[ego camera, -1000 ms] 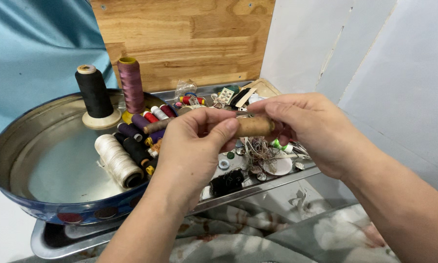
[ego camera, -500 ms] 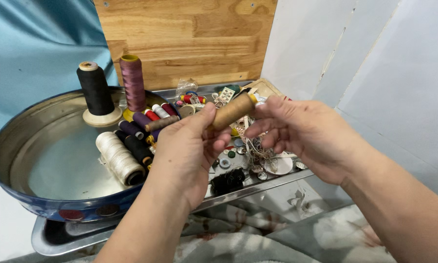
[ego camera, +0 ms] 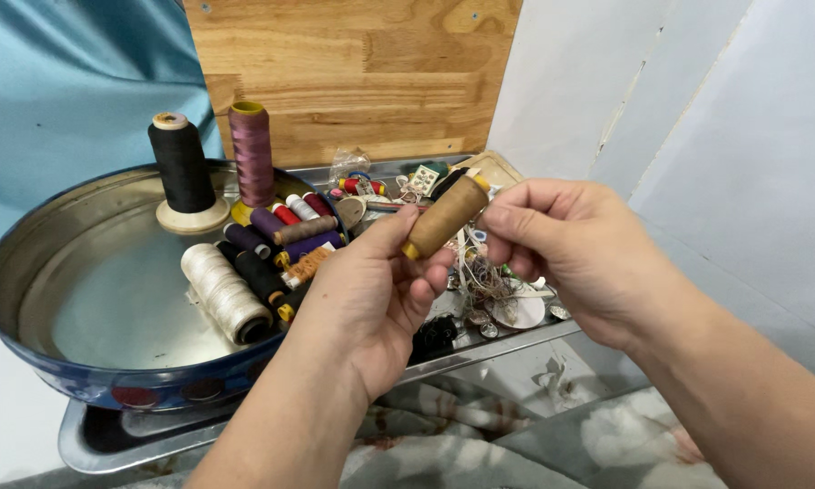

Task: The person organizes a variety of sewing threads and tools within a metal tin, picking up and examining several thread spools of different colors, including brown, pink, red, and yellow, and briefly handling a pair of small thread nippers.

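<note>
1. The left hand (ego camera: 371,290) pinches the lower, yellow-capped end of a tan spool (ego camera: 443,217) between thumb and fingers.
2. The right hand (ego camera: 561,240) closes its fingertips on the spool's upper end.
3. The spool sits tilted, in the air above a steel tray (ego camera: 507,340) strewn with buttons and loose thread.
4. To the left, a round tin (ego camera: 27,272) holds a black cone (ego camera: 181,167), a mauve cone (ego camera: 250,154) and a white spool (ego camera: 221,294).
</note>
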